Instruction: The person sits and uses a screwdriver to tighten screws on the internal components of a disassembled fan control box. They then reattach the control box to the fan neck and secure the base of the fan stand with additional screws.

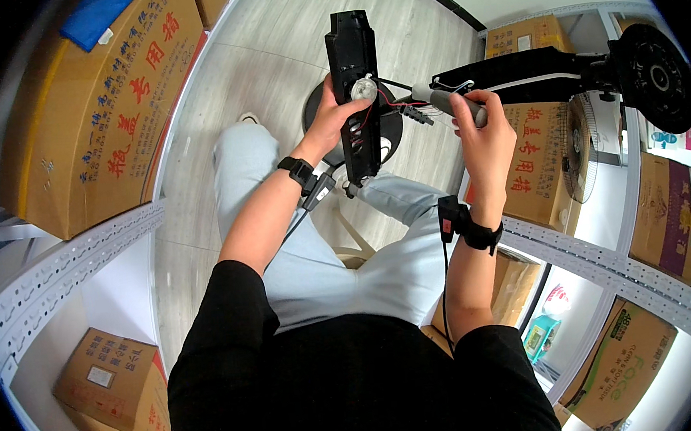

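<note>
My left hand [327, 130] is closed around the edge of a long black plastic housing [352, 51], held upright over my knees. Its thumb lies beside a clear round part [364, 89] on the housing's face. My right hand [485, 130] grips a thick grey handle [458, 105], which looks like a screwdriver's. The handle's pale front end points left toward the housing; I cannot make out its tip. Thin red and black wires and a small black connector strip [416, 115] hang between the hands. Behind the housing, a round black base [316, 109] shows partly.
A long black arm [512, 72] with a round black disc [658, 77] extends at the right, above my right hand. Shelves with cardboard boxes [106, 112] flank both sides. A wire-caged fan [577, 147] stands by the right shelf. Grey plank floor [269, 33] lies ahead.
</note>
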`<state>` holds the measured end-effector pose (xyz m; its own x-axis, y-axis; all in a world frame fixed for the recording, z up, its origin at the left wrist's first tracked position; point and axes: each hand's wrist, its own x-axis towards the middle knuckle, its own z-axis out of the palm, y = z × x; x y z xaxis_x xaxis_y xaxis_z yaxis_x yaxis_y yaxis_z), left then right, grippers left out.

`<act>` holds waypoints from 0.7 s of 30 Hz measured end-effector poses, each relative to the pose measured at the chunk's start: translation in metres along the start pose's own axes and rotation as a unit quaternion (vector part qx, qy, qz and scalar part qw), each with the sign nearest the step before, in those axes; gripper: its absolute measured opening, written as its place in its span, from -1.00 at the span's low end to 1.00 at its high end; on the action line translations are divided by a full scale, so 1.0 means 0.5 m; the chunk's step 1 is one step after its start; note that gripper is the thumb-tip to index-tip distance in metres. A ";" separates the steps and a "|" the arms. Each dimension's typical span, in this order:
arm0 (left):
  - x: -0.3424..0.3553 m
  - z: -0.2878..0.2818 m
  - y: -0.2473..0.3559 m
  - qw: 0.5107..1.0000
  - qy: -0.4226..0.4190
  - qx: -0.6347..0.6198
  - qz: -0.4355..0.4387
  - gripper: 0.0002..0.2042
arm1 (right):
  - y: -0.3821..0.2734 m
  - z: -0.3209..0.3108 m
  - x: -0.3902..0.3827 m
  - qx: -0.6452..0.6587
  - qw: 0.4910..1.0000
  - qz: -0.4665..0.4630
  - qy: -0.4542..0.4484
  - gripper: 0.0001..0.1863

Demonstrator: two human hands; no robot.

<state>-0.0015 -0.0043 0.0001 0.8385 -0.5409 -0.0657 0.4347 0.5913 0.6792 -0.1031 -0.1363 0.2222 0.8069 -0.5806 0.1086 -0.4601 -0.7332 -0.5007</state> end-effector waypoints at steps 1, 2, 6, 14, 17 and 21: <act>0.001 0.000 0.002 1.000 -0.003 -0.002 0.001 -0.25 | -0.005 0.000 0.003 -0.017 0.999 0.052 -0.004 -0.67; 0.002 0.001 0.003 1.000 -0.005 -0.004 0.002 -0.24 | 0.000 -0.002 0.005 -0.040 0.998 0.052 -0.013 -0.64; 0.003 -0.002 -0.004 1.000 -0.003 0.011 0.021 -0.23 | 0.029 0.015 -0.008 0.072 0.989 -0.119 0.046 -0.62; 0.001 0.000 0.001 1.000 0.000 0.018 0.021 -0.23 | 0.004 -0.005 -0.012 -0.024 0.996 0.089 -0.018 -0.64; -0.001 0.004 0.000 1.000 0.000 0.004 0.012 -0.23 | 0.010 0.001 -0.021 0.068 0.997 -0.035 0.027 -0.62; 0.001 0.003 -0.006 1.000 0.003 0.000 0.006 -0.25 | 0.011 0.001 -0.017 0.165 0.986 -0.031 0.013 -0.61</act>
<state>-0.0027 -0.0071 -0.0009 0.8452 -0.5308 -0.0620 0.4254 0.5980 0.6793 -0.1124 -0.1351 0.2181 0.8175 -0.5508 0.1683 -0.2613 -0.6152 -0.7438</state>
